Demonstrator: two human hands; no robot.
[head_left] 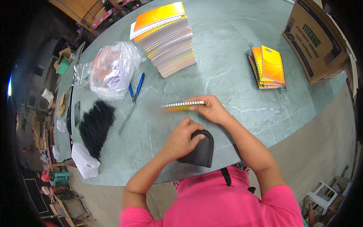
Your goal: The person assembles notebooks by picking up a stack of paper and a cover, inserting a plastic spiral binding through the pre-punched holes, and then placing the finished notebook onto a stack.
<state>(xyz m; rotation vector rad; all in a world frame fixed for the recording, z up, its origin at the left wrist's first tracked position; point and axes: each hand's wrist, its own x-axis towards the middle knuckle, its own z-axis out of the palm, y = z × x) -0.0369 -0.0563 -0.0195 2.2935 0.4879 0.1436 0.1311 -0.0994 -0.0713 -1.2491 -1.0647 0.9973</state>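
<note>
My right hand (212, 109) pinches the end of a small spiral notebook (177, 108) held edge-on above the table, its punched spine with coil loops upward and a yellow cover below. Its left end is blurred. My left hand (184, 139) grips the edge of a black curved pad (201, 153) near the table's front edge; the pad's material I cannot make out. Left of my hands lies a loose dark spiral coil (127, 118), its upper end by the tips of blue-handled pliers (136, 89). A heap of black coils (96, 126) spreads farther left.
A tall stack of punched orange-covered notebooks (166, 43) rises at the back. Several coil-bound notebooks (271, 66) lie at the right, near a cardboard box (317, 41). A clear plastic bag (113, 72) and a white wrapped bundle (86, 160) sit on the grey-green table (227, 38).
</note>
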